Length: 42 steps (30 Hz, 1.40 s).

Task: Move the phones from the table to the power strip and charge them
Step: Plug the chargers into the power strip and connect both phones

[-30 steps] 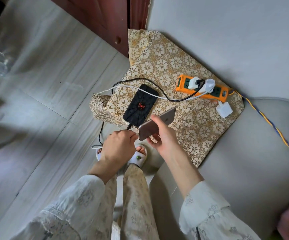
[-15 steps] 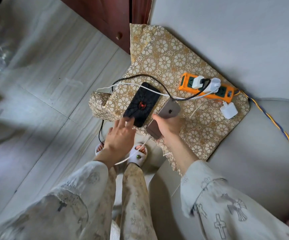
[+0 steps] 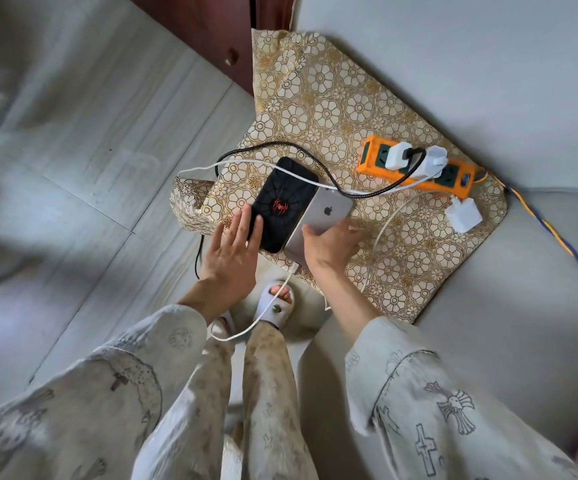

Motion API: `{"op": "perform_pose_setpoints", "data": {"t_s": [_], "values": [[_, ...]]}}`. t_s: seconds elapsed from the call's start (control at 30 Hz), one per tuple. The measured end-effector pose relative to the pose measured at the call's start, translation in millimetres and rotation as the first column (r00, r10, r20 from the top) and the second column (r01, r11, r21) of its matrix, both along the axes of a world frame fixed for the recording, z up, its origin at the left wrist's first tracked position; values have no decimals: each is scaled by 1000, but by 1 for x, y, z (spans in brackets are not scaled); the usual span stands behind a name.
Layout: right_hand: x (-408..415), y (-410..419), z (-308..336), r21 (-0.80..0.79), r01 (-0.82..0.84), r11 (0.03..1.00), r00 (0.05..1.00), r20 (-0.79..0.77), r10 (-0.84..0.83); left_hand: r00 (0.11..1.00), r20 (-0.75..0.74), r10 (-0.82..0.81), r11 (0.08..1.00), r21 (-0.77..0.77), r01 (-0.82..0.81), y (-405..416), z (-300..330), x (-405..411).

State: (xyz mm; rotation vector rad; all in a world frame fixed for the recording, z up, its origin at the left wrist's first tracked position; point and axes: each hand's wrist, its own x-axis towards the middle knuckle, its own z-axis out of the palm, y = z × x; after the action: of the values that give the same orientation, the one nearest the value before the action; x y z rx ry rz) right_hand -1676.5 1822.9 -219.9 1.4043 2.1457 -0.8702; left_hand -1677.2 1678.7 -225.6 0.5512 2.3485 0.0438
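Silver phone (image 3: 327,216): a second ago it was held tilted above the cloth with the cable being pushed into its lower end; now it has been laid face down on the patterned cloth (image 3: 332,112), flat or nearly so, touching the long side of the black phone.
Black phone (image 3: 282,204): unchanged in place, face down near the front left corner of the cloth, with a black cable (image 3: 377,192) running from it across to a plug in the power strip.
Right hand (image 3: 330,245): curled over the lower end of the silver phone, fingers and thumb on its edges; the grip looks light, as in setting down, but whether the phone has been fully let go cannot be told from this angle.
Left hand (image 3: 233,249): taken off the cable it was pinching earlier; now spread flat and empty, fingertips resting on the near left edge of the black phone.
White cable (image 3: 282,291): seen leaving the lower end of the silver phone and hanging off the front edge of the cloth in a loop; the connector itself is hidden by the right hand.
Power strip (image 3: 419,169): orange, at the back right corner of the cloth, with two white chargers plugged in.
Spare charger (image 3: 462,214): lies unplugged just in front of the strip.
Meaning for the task: both phones now lie beside the strip with cables attached, so charging is judged nearly complete; only the release of the silver phone appears to remain.
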Motion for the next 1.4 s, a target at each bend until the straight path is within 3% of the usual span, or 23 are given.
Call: {"op": "perform_pose_setpoints", "data": {"t_s": [0.17,0.37,0.67,0.83,1.1,1.2,1.4], "values": [[-5,3,-3,-30,-18,999,1000,25,19,996,-54,-71,996,-52,68,-4,-2,-5],[-28,0,-5,-153,31,988,999,-16,-34,993,-114,-23,1000,-23,21,-9,-4,-34],[-23,7,-4,-221,28,975,995,-87,-49,998,25,-59,997,-38,60,-10,3,-50],[-17,13,4,-282,-67,957,996,-82,45,991,110,-71,997,-29,75,-13,10,-64],[1,10,71,-446,-311,839,945,-56,321,964,175,198,967,129,-222,-28,63,-28],[9,-10,112,-494,-368,788,925,-110,363,877,207,435,858,201,-473,-42,105,-4],[21,-65,194,-482,-561,673,823,-234,518,733,155,662,672,310,-673,-97,186,40]]}}
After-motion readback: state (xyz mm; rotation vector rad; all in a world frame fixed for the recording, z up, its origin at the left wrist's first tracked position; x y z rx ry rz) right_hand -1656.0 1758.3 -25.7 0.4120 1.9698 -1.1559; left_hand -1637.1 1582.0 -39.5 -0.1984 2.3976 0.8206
